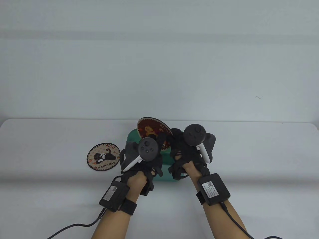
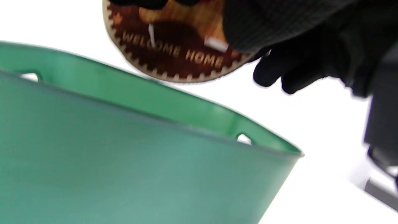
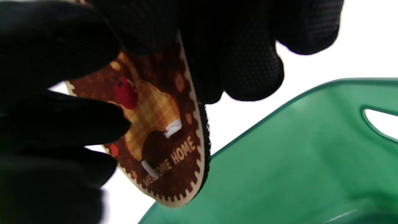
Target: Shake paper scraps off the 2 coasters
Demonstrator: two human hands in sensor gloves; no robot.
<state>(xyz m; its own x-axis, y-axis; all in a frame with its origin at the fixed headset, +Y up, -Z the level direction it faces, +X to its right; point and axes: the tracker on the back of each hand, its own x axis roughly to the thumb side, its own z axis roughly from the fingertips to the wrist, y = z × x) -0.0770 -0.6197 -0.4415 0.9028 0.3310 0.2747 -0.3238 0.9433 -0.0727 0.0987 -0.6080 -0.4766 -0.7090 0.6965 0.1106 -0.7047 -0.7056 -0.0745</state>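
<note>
A brown "WELCOME HOME" coaster [image 1: 149,127] is held tilted above a green bin [image 1: 131,138]. My left hand [image 1: 159,142] grips its near edge and my right hand [image 1: 175,139] pinches its right side. Two white paper scraps [image 3: 172,127] still cling to the coaster's face [image 3: 155,105], close to the bin's rim [image 3: 295,102]. The left wrist view shows the same coaster [image 2: 174,59] over the bin's wall [image 2: 124,155], with a scrap [image 2: 216,44] on it. A second coaster [image 1: 103,156], with a black cat and "HAPPY DAY", lies flat on the table to the left, carrying small white scraps [image 1: 102,155].
The white table [image 1: 249,154] runs out to both sides, and its far edge meets a pale backdrop. Black cables [image 1: 74,226] trail from both wrist units towards the near edge. The bin has handle slots [image 3: 379,119] in its wall.
</note>
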